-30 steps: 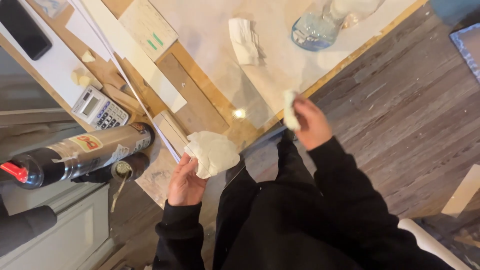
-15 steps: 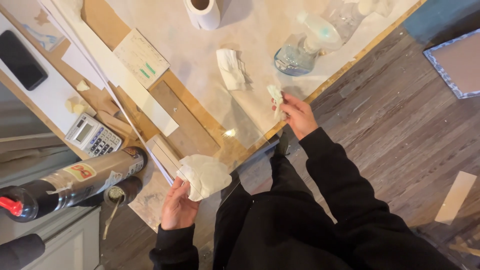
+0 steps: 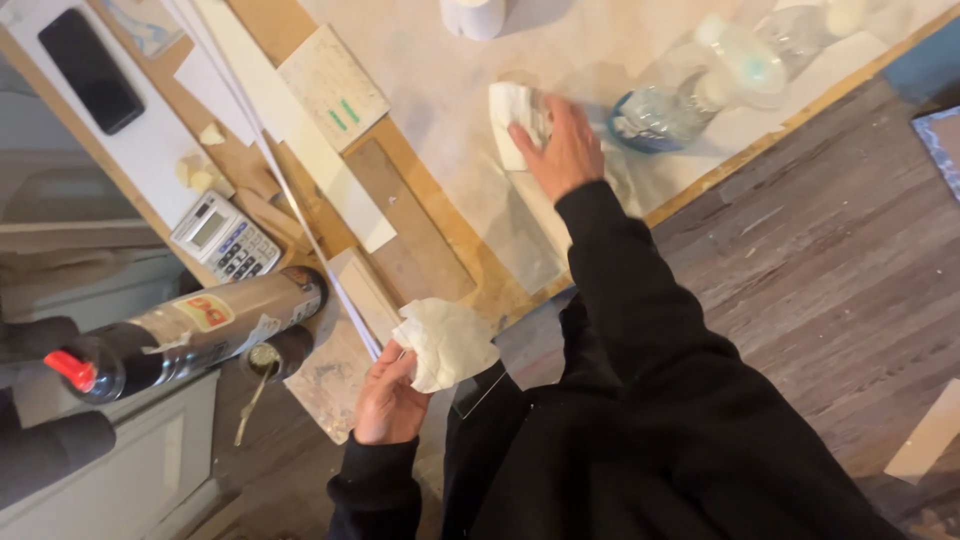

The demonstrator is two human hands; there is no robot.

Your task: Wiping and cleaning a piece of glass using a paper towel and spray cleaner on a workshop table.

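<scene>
Crumpled white tissue (image 3: 445, 343) held; folded tissue (image 3: 512, 115) on table

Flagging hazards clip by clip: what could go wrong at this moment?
The right hand presses a folded paper towel close to the clear bottle, so a sweep might tip it. The left hand holds a crumpled towel against a clear sheet's edge, which might slip or cut.

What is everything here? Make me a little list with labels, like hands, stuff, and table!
left hand: left hand holds a crumpled white paper towel
right hand: right hand presses a folded white towel on the table top
near right hand: clear plastic bottle lying down
near left hand: spray can with red nozzle, grey calculator
far corner: black phone
floor: grey wood planks
</scene>
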